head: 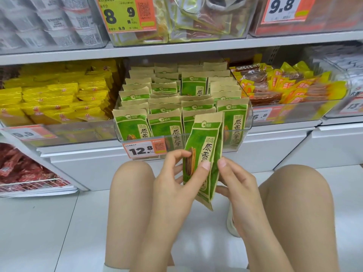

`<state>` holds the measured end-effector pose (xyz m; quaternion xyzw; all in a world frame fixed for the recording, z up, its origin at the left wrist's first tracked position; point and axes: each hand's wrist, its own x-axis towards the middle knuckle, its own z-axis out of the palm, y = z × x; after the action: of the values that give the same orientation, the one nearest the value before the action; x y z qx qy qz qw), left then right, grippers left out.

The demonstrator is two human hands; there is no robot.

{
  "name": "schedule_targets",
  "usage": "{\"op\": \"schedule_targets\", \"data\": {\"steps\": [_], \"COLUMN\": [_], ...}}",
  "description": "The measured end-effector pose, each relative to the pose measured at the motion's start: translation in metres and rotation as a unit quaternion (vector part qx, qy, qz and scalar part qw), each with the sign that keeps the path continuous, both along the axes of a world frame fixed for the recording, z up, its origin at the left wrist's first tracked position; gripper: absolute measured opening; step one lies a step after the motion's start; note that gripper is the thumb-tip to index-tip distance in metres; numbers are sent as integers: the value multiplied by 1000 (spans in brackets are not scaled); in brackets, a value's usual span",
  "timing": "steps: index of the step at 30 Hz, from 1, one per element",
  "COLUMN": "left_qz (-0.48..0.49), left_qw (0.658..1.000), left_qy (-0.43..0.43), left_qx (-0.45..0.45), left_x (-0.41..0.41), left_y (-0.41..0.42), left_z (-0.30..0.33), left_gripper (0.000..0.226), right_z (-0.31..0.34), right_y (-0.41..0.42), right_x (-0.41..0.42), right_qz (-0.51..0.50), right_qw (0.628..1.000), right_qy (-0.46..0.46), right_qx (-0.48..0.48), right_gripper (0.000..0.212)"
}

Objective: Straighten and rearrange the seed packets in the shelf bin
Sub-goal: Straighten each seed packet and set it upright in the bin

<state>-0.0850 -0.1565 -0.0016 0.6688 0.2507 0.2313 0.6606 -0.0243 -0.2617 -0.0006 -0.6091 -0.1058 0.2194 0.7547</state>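
Both hands, left (172,179) and right (233,181), pinched two upright packets (204,154) below the bin (247,122).

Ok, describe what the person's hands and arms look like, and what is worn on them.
Both arms are bare up to the frame edge, with no sleeves showing. The left hand and right hand wear no gloves, rings or watch. The nails are short and unpainted.

Left thumb (204,166) hides part of held packet's (202,154) print; rear seed packets (167,75) mostly hidden; price tag (259,116) digits blurred.
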Motion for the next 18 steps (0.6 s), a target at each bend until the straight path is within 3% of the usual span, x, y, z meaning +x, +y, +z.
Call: {"op": "schedule_targets", "data": {"steps": [4, 10, 13, 18], "left_qz": [-14, -63, -87, -73], "left_qw": [999, 990, 987, 987], "left_qy": [-12, -28, -31, -22], "left_qx": [-30, -124, -135, -142], "left_x": [0, 0, -2, -3], "left_y": [2, 2, -2, -1], "left_z": [-4, -9, -7, -7], "left_gripper": [56, 48, 42, 41], "right_z": [2, 9, 15, 16], "right_y": [4, 19, 27, 29], "right_x": [-1, 10, 14, 16], "right_qz": [-12, -58, -52, -63], "right_qw": [1000, 997, 998, 998], "right_qy": [-13, -37, -16, 13], "right_qx": [-7, -22, -16, -22], "right_gripper": [37, 35, 40, 30]}}
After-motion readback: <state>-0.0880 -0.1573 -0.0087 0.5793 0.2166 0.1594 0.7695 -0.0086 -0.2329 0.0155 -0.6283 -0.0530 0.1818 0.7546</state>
